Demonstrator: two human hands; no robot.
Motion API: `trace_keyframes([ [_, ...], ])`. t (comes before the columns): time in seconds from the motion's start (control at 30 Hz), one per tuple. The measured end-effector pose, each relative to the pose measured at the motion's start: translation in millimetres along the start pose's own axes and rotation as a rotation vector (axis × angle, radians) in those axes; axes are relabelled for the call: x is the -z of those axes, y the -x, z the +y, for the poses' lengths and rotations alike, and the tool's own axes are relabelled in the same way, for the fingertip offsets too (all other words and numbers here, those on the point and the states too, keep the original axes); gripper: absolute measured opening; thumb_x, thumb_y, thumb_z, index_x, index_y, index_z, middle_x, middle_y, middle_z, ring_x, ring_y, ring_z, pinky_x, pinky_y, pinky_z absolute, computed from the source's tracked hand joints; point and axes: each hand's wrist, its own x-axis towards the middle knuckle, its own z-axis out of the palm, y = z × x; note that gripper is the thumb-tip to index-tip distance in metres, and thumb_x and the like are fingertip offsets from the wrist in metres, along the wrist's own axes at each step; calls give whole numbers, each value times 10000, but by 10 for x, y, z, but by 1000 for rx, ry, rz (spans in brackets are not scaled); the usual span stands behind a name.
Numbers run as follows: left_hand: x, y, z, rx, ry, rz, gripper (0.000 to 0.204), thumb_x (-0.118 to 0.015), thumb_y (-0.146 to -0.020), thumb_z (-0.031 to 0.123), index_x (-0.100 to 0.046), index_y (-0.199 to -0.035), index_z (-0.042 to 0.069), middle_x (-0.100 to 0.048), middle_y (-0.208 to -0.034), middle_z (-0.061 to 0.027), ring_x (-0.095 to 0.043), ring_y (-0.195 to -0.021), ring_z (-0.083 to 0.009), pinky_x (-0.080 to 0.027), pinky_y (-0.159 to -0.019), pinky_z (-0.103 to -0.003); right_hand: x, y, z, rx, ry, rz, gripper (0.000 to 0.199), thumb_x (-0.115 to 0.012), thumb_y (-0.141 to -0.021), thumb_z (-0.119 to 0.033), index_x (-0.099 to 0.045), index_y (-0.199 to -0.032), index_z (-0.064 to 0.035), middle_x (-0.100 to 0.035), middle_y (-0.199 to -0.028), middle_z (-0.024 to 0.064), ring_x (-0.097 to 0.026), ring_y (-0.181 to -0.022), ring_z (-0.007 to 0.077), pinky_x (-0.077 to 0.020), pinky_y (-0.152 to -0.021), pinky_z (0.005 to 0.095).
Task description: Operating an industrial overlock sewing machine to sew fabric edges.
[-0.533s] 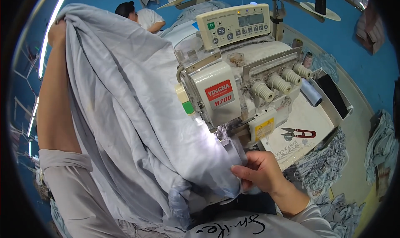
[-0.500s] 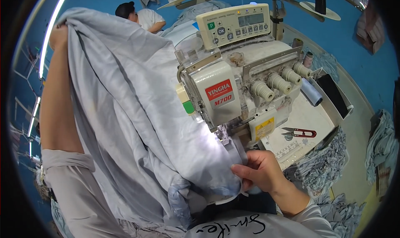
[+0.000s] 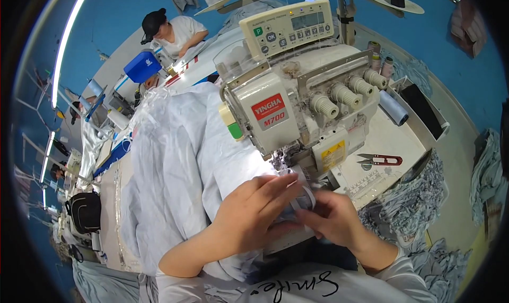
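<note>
A pale blue-grey garment lies bunched on the table left of the overlock sewing machine, with its edge at the lit presser foot. My left hand rests over the cloth just in front of the foot, fingers stretched out and thumb apart. Close beside it, my right hand pinches the garment's edge, where a narrow white band loops up between the two hands. The fingertips of my right hand are partly hidden by the cloth.
Red-handled thread snips lie on the machine bed's right side. A tray holds a thread cone. Heaped fabric scraps hang below the right edge. At the far left, a co-worker sits at another machine; a black bag rests nearby.
My left hand has let go of the garment it held high at the left and come down beside my right hand. The raised cloth has dropped onto the table, uncovering the background.
</note>
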Motion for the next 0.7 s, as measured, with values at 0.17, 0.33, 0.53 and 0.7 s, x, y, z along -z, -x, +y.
trace_keyframes([
  [0.17,1,-57,-28,69,-83,-111,634,-764,-612,199,-560,-1207,124,-496,-1267,-68,-527,-886,-229,-465,-740,-324,-17,236,123,709,718,292,192,-707,-774,-130,-632,-940,-69,-596,-735,47,-538,-509,130,-390,-423,248],
  [0.33,-49,-12,-128,13,110,20,392,-767,-615,135,-640,-984,106,-568,-1145,-72,-532,-822,-235,-462,-676,-325,41,310,58,1285,952,-43,423,-714,-699,-374,-619,-1028,-127,-606,-897,-26,-556,-578,95,-418,-474,236],
  [0.53,-64,56,-195,-78,144,123,339,-729,-632,38,-640,-958,61,-608,-1053,-118,-585,-900,-265,-499,-709,-329,-32,-110,80,538,64,498,228,-738,-791,-254,-606,-852,-79,-619,-737,-18,-522,-582,54,-368,-478,187],
  [0.7,-62,80,-65,-78,-93,157,328,-645,-681,-32,-639,-1008,-22,-618,-1082,-152,-625,-949,-321,-524,-766,-356,-13,-130,148,90,-51,23,212,-667,-862,-196,-586,-782,-17,-588,-667,-18,-502,-601,25,-389,-524,179],
])
